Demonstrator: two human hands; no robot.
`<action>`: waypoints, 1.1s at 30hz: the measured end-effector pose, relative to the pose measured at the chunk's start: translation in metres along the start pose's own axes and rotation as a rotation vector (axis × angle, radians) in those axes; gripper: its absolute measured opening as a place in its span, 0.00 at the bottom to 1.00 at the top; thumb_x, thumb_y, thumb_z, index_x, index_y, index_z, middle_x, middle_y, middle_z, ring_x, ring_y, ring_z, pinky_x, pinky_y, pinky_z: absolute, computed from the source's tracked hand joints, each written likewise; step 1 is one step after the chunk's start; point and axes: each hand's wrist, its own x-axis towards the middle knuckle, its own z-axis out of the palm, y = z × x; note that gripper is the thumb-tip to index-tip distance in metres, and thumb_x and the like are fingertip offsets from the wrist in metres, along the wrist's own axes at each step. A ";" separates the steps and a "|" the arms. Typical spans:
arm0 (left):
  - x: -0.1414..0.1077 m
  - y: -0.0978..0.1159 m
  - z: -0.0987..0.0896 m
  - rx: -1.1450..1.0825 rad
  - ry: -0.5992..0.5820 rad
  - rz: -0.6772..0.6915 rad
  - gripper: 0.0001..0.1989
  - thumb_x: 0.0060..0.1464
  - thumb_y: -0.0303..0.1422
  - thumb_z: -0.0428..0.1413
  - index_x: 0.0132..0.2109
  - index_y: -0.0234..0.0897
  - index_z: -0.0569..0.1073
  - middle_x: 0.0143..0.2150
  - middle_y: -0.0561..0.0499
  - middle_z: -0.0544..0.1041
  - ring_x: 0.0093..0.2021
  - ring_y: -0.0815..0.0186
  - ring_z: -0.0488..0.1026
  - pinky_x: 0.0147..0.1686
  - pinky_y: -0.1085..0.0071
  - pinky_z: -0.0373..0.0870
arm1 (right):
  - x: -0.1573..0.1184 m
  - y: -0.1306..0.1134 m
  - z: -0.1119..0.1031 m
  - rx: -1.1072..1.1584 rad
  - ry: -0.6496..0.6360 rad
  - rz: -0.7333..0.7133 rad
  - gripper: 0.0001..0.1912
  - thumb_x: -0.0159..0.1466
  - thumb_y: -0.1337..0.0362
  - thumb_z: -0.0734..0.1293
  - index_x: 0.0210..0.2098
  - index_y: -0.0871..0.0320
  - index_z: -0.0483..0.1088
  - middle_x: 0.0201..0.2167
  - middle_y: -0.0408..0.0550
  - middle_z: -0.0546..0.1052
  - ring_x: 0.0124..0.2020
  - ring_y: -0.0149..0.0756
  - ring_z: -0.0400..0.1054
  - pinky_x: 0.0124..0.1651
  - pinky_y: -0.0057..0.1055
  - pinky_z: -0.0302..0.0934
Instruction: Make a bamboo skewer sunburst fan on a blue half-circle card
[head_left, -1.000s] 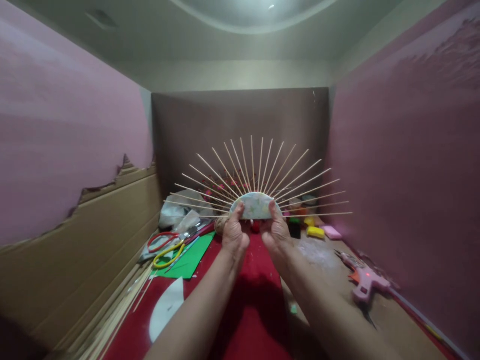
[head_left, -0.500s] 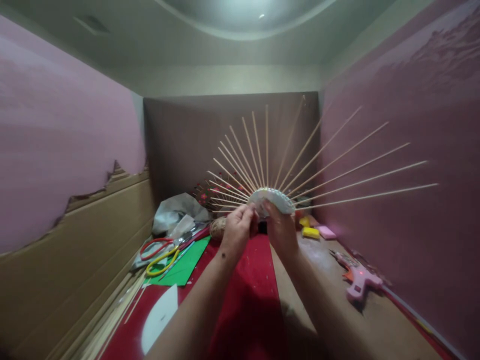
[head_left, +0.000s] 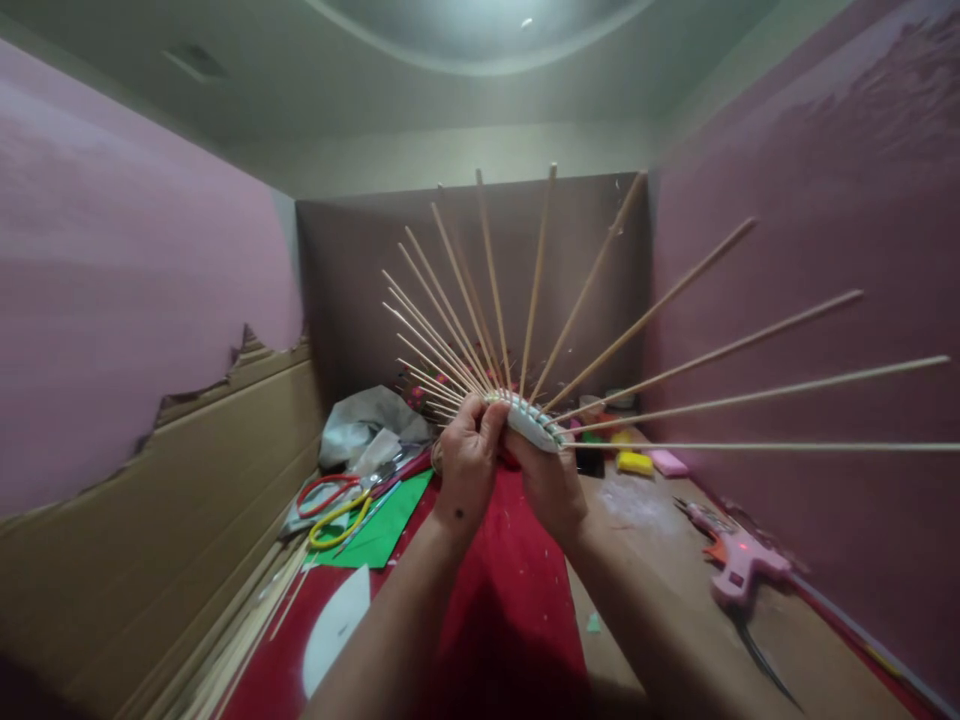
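Observation:
Both hands hold up a fan-shaped frame, a white half-round base (head_left: 534, 424) with several thin wooden sticks (head_left: 600, 255) spreading from its curved edge. My left hand (head_left: 471, 440) pinches the base's left end between thumb and fingers. Under its right part is my right hand (head_left: 546, 480), gripping from below, with most of its fingers hidden behind the base. The sticks on the right point out toward the pink wall, and those on the left bunch closer together.
On the left lie red-handled scissors (head_left: 326, 492), yellow-handled scissors (head_left: 339, 522), green sheet (head_left: 401, 520), a white curved cutout (head_left: 330, 625) and loose sticks (head_left: 251, 625). At right are a pink glue gun (head_left: 739, 560), yellow block (head_left: 635, 463) and pink block (head_left: 669, 462). Cardboard (head_left: 172, 530) lines the left wall.
The fan frame has turned and tilted, its right sticks swinging nearer to the camera and lower. My left hand has shifted up along the base; both hands keep their hold.

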 end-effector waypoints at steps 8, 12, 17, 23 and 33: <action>-0.003 0.011 0.000 0.138 0.035 -0.001 0.17 0.58 0.45 0.51 0.30 0.37 0.68 0.26 0.57 0.67 0.28 0.70 0.63 0.32 0.75 0.60 | -0.006 -0.001 0.004 0.114 0.042 0.073 0.04 0.53 0.63 0.69 0.24 0.57 0.74 0.25 0.40 0.75 0.29 0.31 0.66 0.33 0.26 0.64; -0.004 0.015 0.002 0.015 -0.002 -0.110 0.18 0.54 0.46 0.55 0.27 0.37 0.64 0.20 0.59 0.62 0.21 0.73 0.59 0.23 0.76 0.57 | 0.001 0.000 0.002 0.276 0.120 0.092 0.08 0.52 0.63 0.71 0.32 0.58 0.76 0.28 0.41 0.77 0.30 0.31 0.69 0.34 0.27 0.66; -0.003 0.018 -0.005 -0.297 -0.344 -0.429 0.21 0.54 0.47 0.55 0.23 0.36 0.64 0.14 0.60 0.60 0.12 0.76 0.54 0.13 0.77 0.47 | 0.023 -0.001 -0.010 0.485 0.318 0.078 0.20 0.48 0.66 0.72 0.41 0.58 0.72 0.32 0.40 0.78 0.32 0.31 0.71 0.39 0.30 0.68; -0.010 -0.004 0.000 -0.347 -0.988 -0.540 0.14 0.50 0.42 0.59 0.33 0.33 0.74 0.21 0.52 0.71 0.16 0.73 0.65 0.13 0.78 0.55 | 0.038 -0.004 -0.022 0.654 0.485 0.193 0.17 0.48 0.67 0.74 0.37 0.58 0.70 0.30 0.41 0.78 0.31 0.32 0.73 0.42 0.33 0.70; -0.006 -0.015 0.025 -0.778 -0.154 -0.562 0.19 0.43 0.44 0.63 0.32 0.33 0.68 0.19 0.58 0.68 0.14 0.76 0.61 0.12 0.79 0.56 | 0.040 0.019 -0.026 0.743 0.478 0.401 0.09 0.54 0.72 0.70 0.34 0.58 0.69 0.26 0.41 0.77 0.30 0.33 0.73 0.38 0.31 0.71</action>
